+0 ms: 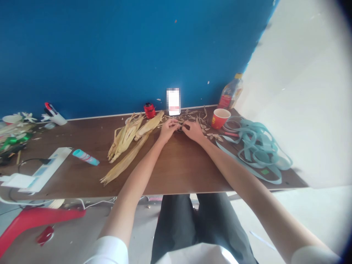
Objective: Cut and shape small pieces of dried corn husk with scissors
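My left hand [168, 129] and my right hand [193, 130] meet near the back of the brown table, fingertips pinched close together. Something small and dark shows between them, too small to name. Dried corn husks [127, 137] lie left of my left hand, one long strip reaching towards the front edge. Small husk scraps [202, 126] are scattered around and behind my right hand. Just beyond my fingers a bright, blurred-out phone-like screen [173, 102] leans on the blue wall.
Right of my hands stand a red paper cup [218, 120], a plastic bottle [231, 93] and a heap of pale blue ribbon [255, 143]. On the left are a red roll [149, 110], a glue stick [86, 157], a power strip [49, 170] and a pen cup [58, 119].
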`<state>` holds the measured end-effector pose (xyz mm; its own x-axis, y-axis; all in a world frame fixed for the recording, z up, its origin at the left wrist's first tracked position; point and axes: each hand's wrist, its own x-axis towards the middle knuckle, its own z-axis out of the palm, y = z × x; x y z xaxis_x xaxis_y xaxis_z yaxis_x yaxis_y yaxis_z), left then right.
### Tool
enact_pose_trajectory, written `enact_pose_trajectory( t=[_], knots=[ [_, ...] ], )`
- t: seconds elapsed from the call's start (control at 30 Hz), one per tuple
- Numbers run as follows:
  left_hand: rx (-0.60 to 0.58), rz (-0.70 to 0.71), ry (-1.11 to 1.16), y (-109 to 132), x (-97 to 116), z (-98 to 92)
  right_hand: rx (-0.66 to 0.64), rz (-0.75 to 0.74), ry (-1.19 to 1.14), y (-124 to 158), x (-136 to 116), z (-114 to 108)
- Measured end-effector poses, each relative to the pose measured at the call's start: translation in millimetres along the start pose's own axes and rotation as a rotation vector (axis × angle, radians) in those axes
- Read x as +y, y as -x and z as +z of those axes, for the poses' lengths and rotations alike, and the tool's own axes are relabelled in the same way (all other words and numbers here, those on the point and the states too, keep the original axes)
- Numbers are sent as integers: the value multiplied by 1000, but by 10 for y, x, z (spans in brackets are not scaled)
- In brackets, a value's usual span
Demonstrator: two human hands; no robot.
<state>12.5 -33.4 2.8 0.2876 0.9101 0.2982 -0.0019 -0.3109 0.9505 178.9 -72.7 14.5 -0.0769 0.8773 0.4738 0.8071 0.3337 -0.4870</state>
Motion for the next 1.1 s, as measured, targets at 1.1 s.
enact_pose_trajectory(
  t=[1.1],
  knots=[
    [-121,49,-123,-10,4,26,90,6,-167,-12,38,-14]
  ],
)
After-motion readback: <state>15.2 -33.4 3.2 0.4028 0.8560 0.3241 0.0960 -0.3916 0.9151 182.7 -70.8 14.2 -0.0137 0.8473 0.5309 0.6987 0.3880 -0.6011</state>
